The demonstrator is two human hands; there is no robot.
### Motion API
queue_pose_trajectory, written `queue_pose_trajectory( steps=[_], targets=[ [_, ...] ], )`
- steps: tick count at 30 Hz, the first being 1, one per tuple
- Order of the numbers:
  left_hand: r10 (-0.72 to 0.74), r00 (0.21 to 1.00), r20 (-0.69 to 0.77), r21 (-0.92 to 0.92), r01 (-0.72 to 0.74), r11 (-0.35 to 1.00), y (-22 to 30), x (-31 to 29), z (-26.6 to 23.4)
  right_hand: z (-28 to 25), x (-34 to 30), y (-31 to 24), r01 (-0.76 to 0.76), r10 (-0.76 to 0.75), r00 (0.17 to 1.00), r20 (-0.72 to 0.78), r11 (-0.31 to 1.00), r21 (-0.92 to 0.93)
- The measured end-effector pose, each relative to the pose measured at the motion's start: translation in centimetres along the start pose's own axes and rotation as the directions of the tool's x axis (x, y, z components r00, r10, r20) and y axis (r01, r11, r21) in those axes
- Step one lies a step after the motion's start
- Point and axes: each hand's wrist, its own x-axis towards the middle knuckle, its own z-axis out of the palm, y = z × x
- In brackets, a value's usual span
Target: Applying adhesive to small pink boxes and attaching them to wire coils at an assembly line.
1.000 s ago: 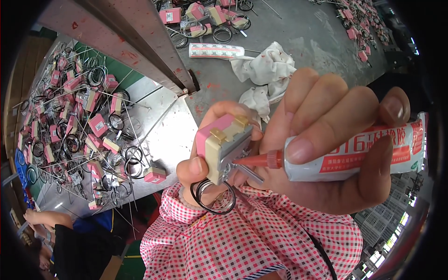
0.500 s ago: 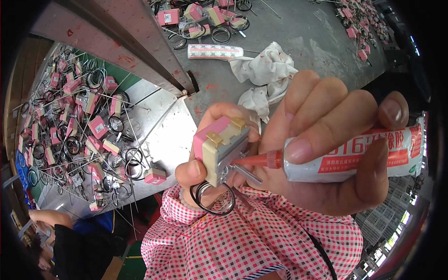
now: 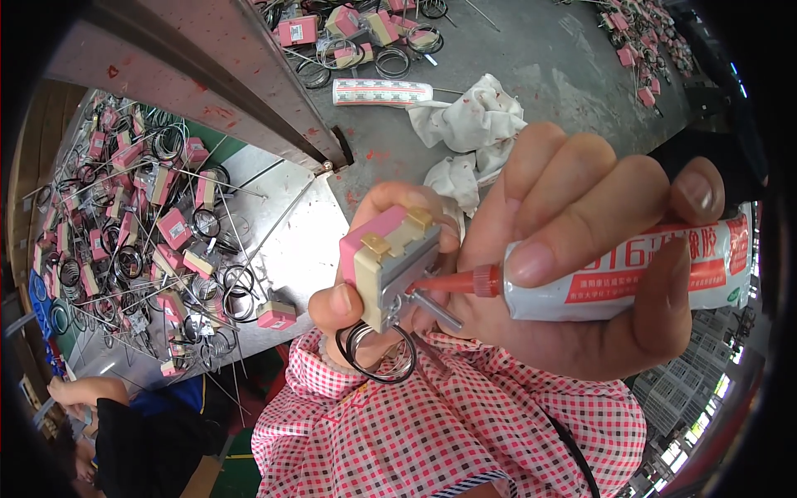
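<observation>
Between the thumb and fingers of my left hand point(image 3: 336, 307) is a small pink and cream thermostat point(image 3: 378, 264) with brass tabs and a grey metal face. A metal shaft sticks out of that face, and a coil of thin black and silver tubing point(image 3: 378, 353) hangs below. My right hand point(image 3: 581, 216) grips a white and red sealant tube point(image 3: 614, 278), lying sideways. Its red nozzle point(image 3: 465, 282) points left, and the tip meets the metal face beside the shaft. Part of my left fingers is hidden behind the thermostat.
Many similar thermostats point(image 3: 174, 228) with coils lie heaped on a metal table at left. More thermostats point(image 3: 344, 25) sit at the back. A white rag point(image 3: 473, 116) and another white tube point(image 3: 382, 91) lie on the grey surface. A metal post point(image 3: 224, 75) rises between. Another person's arm point(image 3: 91, 390) shows lower left.
The thermostat has shifted and turned slightly in my left hand, a little to the left. The nozzle tip stays at its metal face. The other person's arm has moved slightly.
</observation>
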Motion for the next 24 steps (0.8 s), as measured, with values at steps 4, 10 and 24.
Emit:
queue_pose_trajectory(
  steps=[4,10,24],
  targets=[
    [0.075,0.975,-0.208,0.071,-0.061,0.996,-0.7,-0.1,1.4,-0.4,0.2,-0.3,-0.005,0.011,0.995,0.101,0.998,-0.055],
    [0.003,1.0,0.011,-0.033,-0.003,0.999,-0.2,0.4,-0.5,-0.3,0.0,0.2,0.002,-0.002,1.0,-0.005,0.999,0.034],
    [0.288,0.947,-0.145,0.371,-0.218,0.903,8.1,-1.9,2.1,-2.4,3.0,1.1,0.152,0.004,0.865,-0.502,0.951,0.269]
  ],
)
